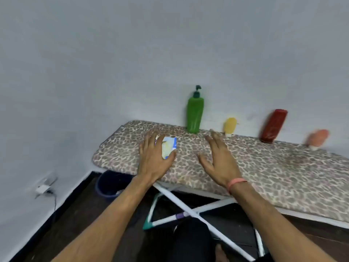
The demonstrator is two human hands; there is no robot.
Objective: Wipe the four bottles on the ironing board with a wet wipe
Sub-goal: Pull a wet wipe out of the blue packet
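Observation:
Along the wall on the leopard-print ironing board [264,167] stand a tall green pump bottle [195,115], a small yellow bottle [230,125], a dark red bottle [273,126] and a blurred orange bottle [317,138]. A blue and white wet-wipe pack [170,146] lies on the board's left part. My left hand [154,155] is spread over the pack, fingers straight, with the thumb beside its near edge. My right hand [219,157] hovers open over the board, in front of the green and yellow bottles, holding nothing.
A dark blue bucket [109,186] stands on the floor under the board's left end. The board's white crossed legs [190,210] are in front of me. A wall socket with a plug [44,188] sits low on the left wall.

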